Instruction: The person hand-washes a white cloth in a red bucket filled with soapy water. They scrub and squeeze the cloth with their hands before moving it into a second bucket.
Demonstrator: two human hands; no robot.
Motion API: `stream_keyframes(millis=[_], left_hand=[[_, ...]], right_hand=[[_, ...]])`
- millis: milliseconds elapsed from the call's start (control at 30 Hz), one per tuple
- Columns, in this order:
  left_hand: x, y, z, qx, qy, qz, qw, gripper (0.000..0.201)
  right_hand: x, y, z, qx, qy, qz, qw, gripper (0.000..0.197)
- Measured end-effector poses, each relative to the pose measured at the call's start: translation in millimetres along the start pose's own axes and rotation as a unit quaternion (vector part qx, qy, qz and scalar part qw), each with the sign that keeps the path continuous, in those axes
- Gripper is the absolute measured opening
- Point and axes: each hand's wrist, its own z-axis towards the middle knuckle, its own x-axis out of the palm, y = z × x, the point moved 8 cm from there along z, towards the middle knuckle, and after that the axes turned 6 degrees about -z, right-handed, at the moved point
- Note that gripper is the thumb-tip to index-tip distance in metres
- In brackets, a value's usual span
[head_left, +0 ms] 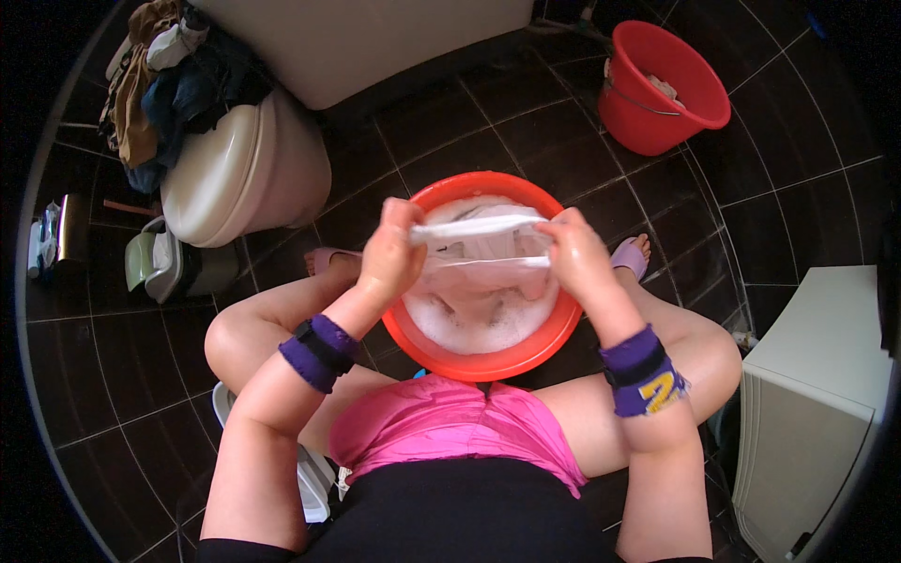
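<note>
Between my hands a white garment (481,227) is stretched sideways, its banded opening spread into two taut edges. My left hand (387,255) is closed on one end of the band, and my right hand (576,255) grips the other end. The rest of the cloth hangs down into a round red basin (483,366). White suds (450,330) fill the basin around the wet fabric. I cannot tell what kind of garment it is. Both fists are slightly blurred.
A red bucket (648,122) with some cloth inside stands at the far right. Clothes (178,94) are heaped on a toilet (235,178) at the far left, beside a small bin (169,263). A white cabinet (817,375) is on the right. Dark tiles (122,357) cover the floor.
</note>
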Motion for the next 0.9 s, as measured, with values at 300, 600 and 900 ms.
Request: stream_keyframes(millis=[300, 600, 900], left_hand=[[128, 70, -38, -0.08, 0.367, 0.335, 0.864, 0.064], [187, 120, -60, -0.186, 0.393, 0.215, 0.875, 0.042], [222, 151, -69, -0.234, 0.521, 0.255, 0.78, 0.033]], right_hand=[[132, -17, 27, 0.041, 0.199, -0.179, 0.963, 0.03], [171, -32, 29, 0.201, 0.268, -0.164, 0.928, 0.04], [258, -96, 30, 0.254, 0.333, -0.16, 0.894, 0.025]])
